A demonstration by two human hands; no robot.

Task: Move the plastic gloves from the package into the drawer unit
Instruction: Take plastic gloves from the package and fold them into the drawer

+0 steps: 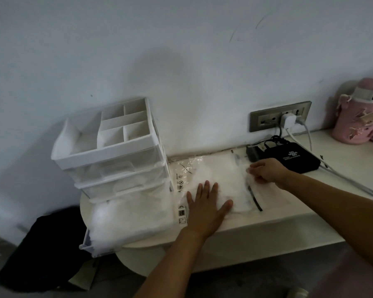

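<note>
desk (pixel 267 224) bears package (pixel 218 168) under flat left hand (pixel 205 203) (right hand (pixel 265 171) pinches edge).

drawer unit (pixel 108 147): white frame, translucent drawers | package (pixel 222 171), right of drawer unit: clear, black printed symbols | box (pixel 299 162), further right: black, white logo | socket plate (pixel 265 119): grey | flask (pixel 353 123), far right: pink

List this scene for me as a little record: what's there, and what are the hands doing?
package: clear bag, flat on the desk
left hand: flat, pressing on package
right hand: fingers curled at its right end; grip unclear
drawer unit: left of package; bottom drawer pulled out, gloves inside
behind: black box, wall socket, pink bottle
</note>
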